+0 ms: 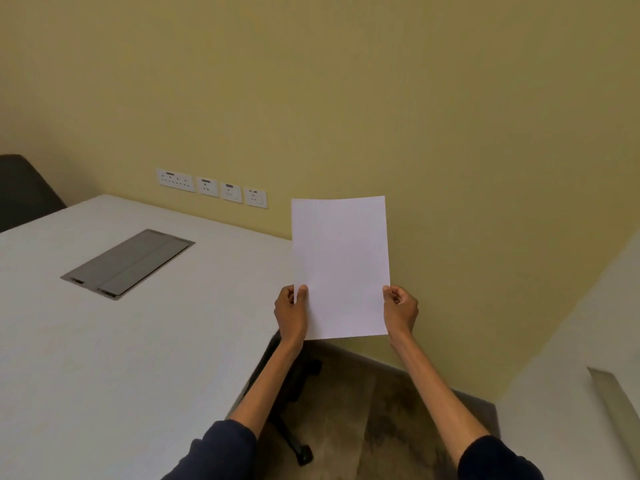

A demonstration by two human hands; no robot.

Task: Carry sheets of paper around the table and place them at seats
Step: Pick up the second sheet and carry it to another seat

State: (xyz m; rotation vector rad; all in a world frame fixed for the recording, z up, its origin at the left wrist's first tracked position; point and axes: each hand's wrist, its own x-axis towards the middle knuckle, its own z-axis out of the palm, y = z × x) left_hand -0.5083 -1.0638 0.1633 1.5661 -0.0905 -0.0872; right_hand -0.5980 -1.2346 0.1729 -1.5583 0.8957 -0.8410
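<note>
Yellow wall (346, 98) bearing a row of four white sockets (212, 188). Grey cable hatch (128, 263), closed, set flush in a white surface. Dark chair (24, 192) at far left. Castor base (298, 441) on brown carpet (391, 410).

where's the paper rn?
Head view, right of centre: the paper is held upright in the air by the left hand and right hand, just past the white table edge, before the yellow wall.
</note>
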